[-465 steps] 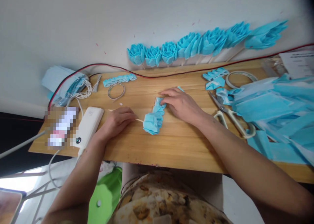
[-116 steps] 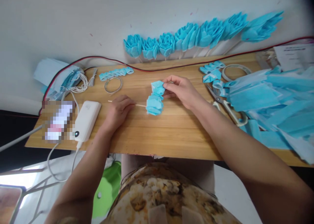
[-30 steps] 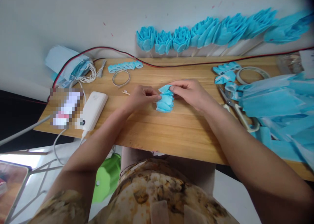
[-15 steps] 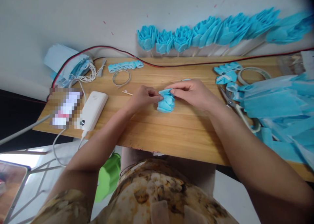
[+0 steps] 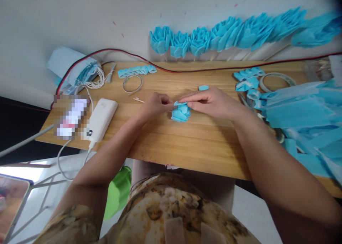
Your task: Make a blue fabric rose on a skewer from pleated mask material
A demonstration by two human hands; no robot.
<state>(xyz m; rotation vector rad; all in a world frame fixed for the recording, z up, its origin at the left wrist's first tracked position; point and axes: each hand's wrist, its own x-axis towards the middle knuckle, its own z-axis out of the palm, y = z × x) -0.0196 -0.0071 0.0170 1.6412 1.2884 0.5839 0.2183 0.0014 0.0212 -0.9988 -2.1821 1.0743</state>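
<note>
A rolled blue fabric flower (image 5: pixel 181 112) rests on the wooden table (image 5: pixel 187 144) in the middle. My left hand (image 5: pixel 154 106) is closed, pinching its left side where the thin stick enters; the stick's far tip (image 5: pixel 138 100) pokes out to the left. My right hand (image 5: pixel 213 102) is closed, fingers pressing the last flap of blue strip onto the top of the flower. A small blue scrap (image 5: pixel 203 87) lies just beyond my right hand.
Finished blue flowers (image 5: pixel 187 44) lean on the wall at the back. Blue mask sheets (image 5: pixel 304 115) pile up at the right, with folded pieces (image 5: pixel 247 78) and a tape ring (image 5: pixel 276 80). At left lie a white power bank (image 5: pixel 102 117), another tape ring (image 5: pixel 131 84) and masks (image 5: pixel 77 72).
The long blue strip has been rolled up around the stick into a compact flower. My left hand slid along the stick to the flower, and my right hand flattened the last flap.
</note>
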